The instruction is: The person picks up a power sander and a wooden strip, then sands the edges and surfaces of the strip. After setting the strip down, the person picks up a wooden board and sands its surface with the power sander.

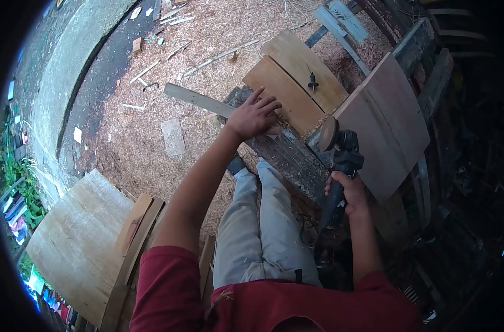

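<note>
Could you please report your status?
Right hand gripping black power tool with round brown disc. Left hand open by pale wooden strip. Brown wood shavings underfoot.

Showed 0 readable texts, labels, brands, numbers or signs anywhere in the head view; was too dark, small or blurred to read any.

The power sander [343, 171] is dark and long-bodied, with a round brown disc [329, 133] at its head; it slants in the right hand [349, 192], disc end away from the person, near a pale board [382, 124]. The narrow, flat wooden strip [198, 100] reaches under the left hand [254, 115], its rounded end sticking out over the shaving-strewn ground [152, 127].
</note>
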Available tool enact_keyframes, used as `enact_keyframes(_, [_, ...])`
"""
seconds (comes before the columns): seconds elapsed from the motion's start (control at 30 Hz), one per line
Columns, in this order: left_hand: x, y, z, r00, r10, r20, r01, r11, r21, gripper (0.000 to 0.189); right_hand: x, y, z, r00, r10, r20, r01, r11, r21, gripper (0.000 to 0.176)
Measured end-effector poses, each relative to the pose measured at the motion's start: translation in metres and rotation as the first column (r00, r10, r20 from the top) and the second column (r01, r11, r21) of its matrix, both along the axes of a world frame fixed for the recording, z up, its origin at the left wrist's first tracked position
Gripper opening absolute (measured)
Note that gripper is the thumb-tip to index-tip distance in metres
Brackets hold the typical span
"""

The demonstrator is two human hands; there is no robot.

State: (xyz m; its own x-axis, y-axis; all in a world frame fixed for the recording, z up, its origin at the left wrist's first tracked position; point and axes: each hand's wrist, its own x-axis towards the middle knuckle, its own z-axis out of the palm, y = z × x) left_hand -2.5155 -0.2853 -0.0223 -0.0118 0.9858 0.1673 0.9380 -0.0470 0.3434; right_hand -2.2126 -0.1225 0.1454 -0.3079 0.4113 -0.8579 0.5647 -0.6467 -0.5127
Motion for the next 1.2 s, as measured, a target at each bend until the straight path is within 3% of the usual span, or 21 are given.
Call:
enact_keyframes(0.13, [0.001,-0.019,0.006,0.989,-0.138,0.042,0.139,0.990,-0.025,0.028,0.006,0.000,0.005,0.999,-0.027,-0.022,0.027,0.999,0.021,0.021])
enact_keyframes(0.33, [0.000,-0.044,0.017,0.963,-0.259,-0.074,0.257,0.966,-0.044,0.028,0.006,-0.004,0.007,0.997,-0.077,-0.029,0.078,0.995,0.058,0.020])
enact_keyframes(0.43, [-0.007,-0.052,0.040,0.996,-0.081,0.021,0.079,0.992,0.098,0.032,0.006,-0.005,0.007,0.996,-0.075,-0.056,0.078,0.995,0.067,0.020])
enact_keyframes(0.5, [-0.024,-0.060,0.066,0.980,0.192,-0.048,-0.177,0.958,0.227,0.033,0.008,-0.007,0.008,0.996,-0.061,-0.059,0.065,0.995,0.072,0.020])
enact_keyframes(0.57, [-0.050,-0.073,0.103,0.884,0.444,0.143,-0.463,0.797,0.388,0.028,0.008,-0.009,0.011,0.998,-0.048,-0.051,0.052,0.995,0.083,0.020])
enact_keyframes(0.63, [-0.071,-0.084,0.131,0.781,0.400,0.479,-0.624,0.477,0.619,0.041,0.007,-0.013,0.012,0.998,-0.043,-0.052,0.048,0.995,0.083,0.020])
enact_keyframes(0.67, [-0.072,-0.094,0.150,0.630,0.405,0.663,-0.776,0.321,0.542,0.043,0.005,-0.015,0.013,0.998,-0.041,-0.055,0.045,0.996,0.081,0.020])
enact_keyframes(0.73, [-0.070,-0.101,0.195,0.385,0.363,0.849,-0.905,-0.034,0.425,0.039,0.001,-0.020,0.013,0.997,0.002,-0.074,0.006,0.994,0.105,0.022])
enact_keyframes(0.83, [-0.063,-0.128,0.218,0.156,0.165,0.974,-0.953,-0.234,0.192,0.037,-0.011,-0.027,0.014,0.994,0.049,-0.094,-0.035,0.990,0.140,0.023])
enact_keyframes(0.87, [-0.057,-0.133,0.214,0.030,0.092,0.995,-0.963,-0.265,0.054,0.036,-0.015,-0.029,0.015,0.994,0.059,-0.097,-0.044,0.988,0.151,0.024])
enact_keyframes(0.93, [-0.040,-0.140,0.190,-0.218,-0.069,0.974,-0.929,-0.293,-0.228,0.035,-0.021,-0.032,0.013,0.990,0.086,-0.114,-0.065,0.982,0.175,0.024])
enact_keyframes(1.0, [-0.011,-0.154,0.129,-0.365,-0.221,0.904,-0.918,-0.074,-0.389,0.034,-0.027,-0.034,0.011,0.986,0.110,-0.124,-0.081,0.972,0.221,0.025])
enact_keyframes(1.07, [0.031,-0.155,0.069,-0.552,-0.306,0.775,-0.823,0.050,-0.566,0.033,-0.034,-0.038,0.011,0.983,0.133,-0.123,-0.093,0.954,0.286,0.026])
enact_keyframes(1.13, [0.072,-0.150,0.026,-0.660,-0.349,0.666,-0.739,0.141,-0.658,0.032,-0.041,-0.039,0.008,0.968,0.231,-0.100,-0.168,0.887,0.429,0.029])
enact_keyframes(1.2, [0.104,-0.142,0.003,-0.662,-0.375,0.649,-0.743,0.215,-0.634,0.031,-0.047,-0.038,0.001,0.938,0.347,-0.022,-0.272,0.771,0.575,0.036])
